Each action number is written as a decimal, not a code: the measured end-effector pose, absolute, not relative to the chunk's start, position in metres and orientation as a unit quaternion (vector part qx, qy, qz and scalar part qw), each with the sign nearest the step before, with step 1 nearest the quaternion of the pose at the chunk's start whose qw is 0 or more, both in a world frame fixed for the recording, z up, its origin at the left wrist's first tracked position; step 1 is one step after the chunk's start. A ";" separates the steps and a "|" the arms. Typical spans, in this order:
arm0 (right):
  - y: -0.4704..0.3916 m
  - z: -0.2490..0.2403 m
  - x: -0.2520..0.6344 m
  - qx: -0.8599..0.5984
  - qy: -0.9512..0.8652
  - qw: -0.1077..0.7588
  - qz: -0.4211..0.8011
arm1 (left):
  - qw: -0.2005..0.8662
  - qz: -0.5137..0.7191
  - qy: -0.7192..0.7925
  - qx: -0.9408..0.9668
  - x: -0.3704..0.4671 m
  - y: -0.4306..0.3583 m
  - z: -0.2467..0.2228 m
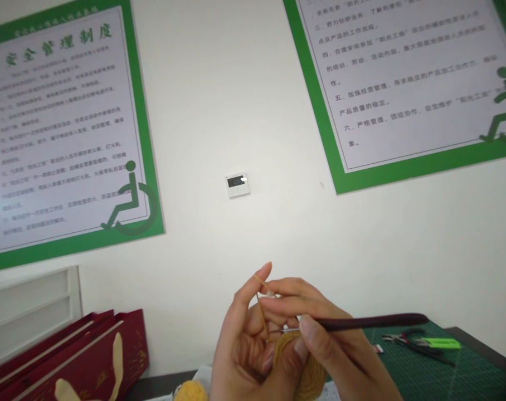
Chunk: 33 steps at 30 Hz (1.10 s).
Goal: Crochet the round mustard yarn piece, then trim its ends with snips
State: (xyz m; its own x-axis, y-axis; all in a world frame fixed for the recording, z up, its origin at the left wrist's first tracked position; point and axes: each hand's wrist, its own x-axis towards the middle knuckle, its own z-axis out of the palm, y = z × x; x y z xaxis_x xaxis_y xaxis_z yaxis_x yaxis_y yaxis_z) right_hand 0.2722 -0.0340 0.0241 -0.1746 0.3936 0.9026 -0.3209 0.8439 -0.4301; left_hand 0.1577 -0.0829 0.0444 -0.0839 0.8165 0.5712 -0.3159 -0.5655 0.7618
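My left hand is closed on a round, mustard-coloured crochet piece, its index finger raised. A strand of mustard yarn loops over that fingertip and runs down to the work. Between the thumb and fingers of my right hand lies a crochet hook with a dark handle, nearly level. Its metal shaft points left and reaches the top edge of the piece. The right fingers stretch across to the yarn near the raised left index finger. The hands partly cover the piece, and the hook's tip is hard to make out.
On the right, a green cutting mat carries pliers and a bright green object. A yellow ball sits at the bottom, left of my hands. Red gift bags stand at lower left. Behind is a wall with posters and a small wall panel.
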 end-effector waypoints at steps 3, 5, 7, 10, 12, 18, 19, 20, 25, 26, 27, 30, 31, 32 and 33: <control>-0.033 0.021 0.270 -0.032 -0.708 0.648 0.278 | 0.379 0.704 0.244 0.549 0.155 -0.080 0.043; -0.034 0.019 0.268 -0.045 -0.700 0.654 0.284 | 0.376 0.701 0.255 0.549 0.152 -0.078 0.042; -0.034 0.020 0.266 -0.056 -0.687 0.664 0.290 | 0.388 0.696 0.257 0.546 0.151 -0.078 0.041; -0.037 0.020 0.262 -0.071 -0.663 0.682 0.300 | 0.398 0.694 0.258 0.542 0.151 -0.079 0.042; -0.039 0.020 0.259 -0.085 -0.643 0.691 0.320 | 0.397 0.693 0.260 0.542 0.151 -0.079 0.042; -0.037 0.012 0.255 -0.165 -0.610 0.714 0.301 | 0.396 0.696 0.256 0.541 0.152 -0.079 0.043; -0.035 0.012 0.257 -0.170 -0.624 0.713 0.272 | 0.396 0.699 0.256 0.538 0.153 -0.079 0.043; -0.033 0.012 0.259 -0.171 -0.637 0.709 0.250 | 0.397 0.702 0.255 0.534 0.153 -0.079 0.043; -0.029 0.018 0.270 -0.122 -0.630 0.680 0.355 | 0.404 0.703 0.250 0.529 0.155 -0.079 0.044; -0.030 0.019 0.271 -0.108 -0.613 0.676 0.394 | 0.407 0.701 0.248 0.530 0.155 -0.080 0.045; -0.031 0.020 0.272 -0.094 -0.604 0.668 0.425 | 0.410 0.700 0.247 0.530 0.155 -0.080 0.045; -0.032 0.020 0.275 -0.073 -0.607 0.638 0.468 | 0.425 0.697 0.239 0.526 0.153 -0.081 0.046; -0.031 0.020 0.276 -0.071 -0.613 0.630 0.471 | 0.428 0.697 0.239 0.524 0.153 -0.081 0.046; -0.030 0.020 0.278 -0.069 -0.617 0.626 0.472 | 0.429 0.698 0.239 0.522 0.153 -0.081 0.046; -0.029 0.020 0.278 -0.061 -0.619 0.628 0.468 | 0.427 0.700 0.239 0.520 0.153 -0.081 0.046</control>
State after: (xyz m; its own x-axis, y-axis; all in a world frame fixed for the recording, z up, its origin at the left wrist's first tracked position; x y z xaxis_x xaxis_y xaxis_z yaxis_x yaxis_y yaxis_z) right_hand 0.2784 -0.0287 0.0197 -0.2039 0.6634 0.7199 -0.5119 0.5546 -0.6560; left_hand 0.1528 -0.0812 0.0455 -0.0940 0.8465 0.5240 -0.3489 -0.5210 0.7790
